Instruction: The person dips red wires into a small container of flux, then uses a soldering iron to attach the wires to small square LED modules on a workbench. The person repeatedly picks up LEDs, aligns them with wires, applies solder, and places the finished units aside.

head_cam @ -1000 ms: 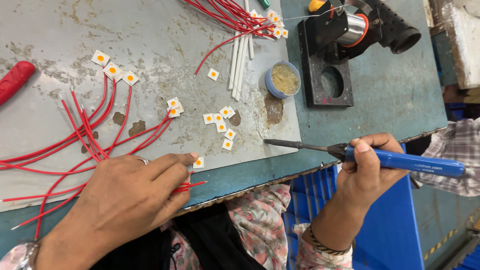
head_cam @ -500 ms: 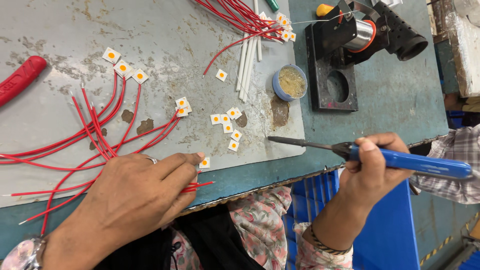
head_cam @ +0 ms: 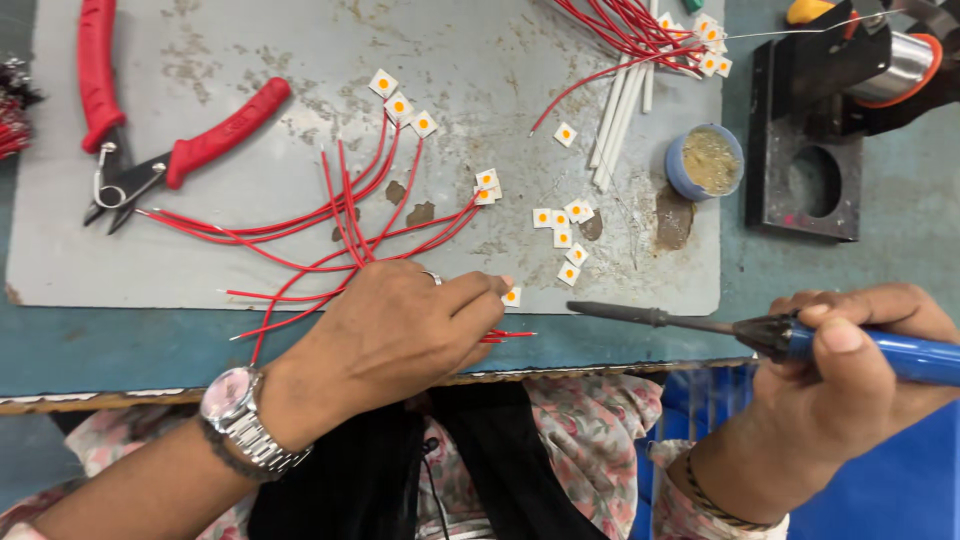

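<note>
1. Chip: we pin a small white square LED chip (head_cam: 511,296) with an orange centre under our left fingertips, at the near edge of the grey work mat (head_cam: 200,250), right of its middle.
2. Just beside the chip, the bare ends of thin red wires (head_cam: 510,335) poke out from under our left hand (head_cam: 395,335), pointing toward the right edge of the mat.
3. Our left hand lies knuckles up, fingers drawn together and pressed down on the chip and wires.
4. The soldering iron (head_cam: 690,322) lies almost level, its long axis running parallel to the near edge. Its dark tip points left at the chip and stands near it but apart.
5. Our right hand (head_cam: 850,370) is closed tight round the iron's blue handle, off the mat's near right corner. It is the farther hand from the chip.
6. Farther up the mat lie loose chips (head_cam: 562,238), a small flux pot (head_cam: 706,161) near the right edge, and red-handled cutters (head_cam: 150,140) toward the far left corner.
</note>
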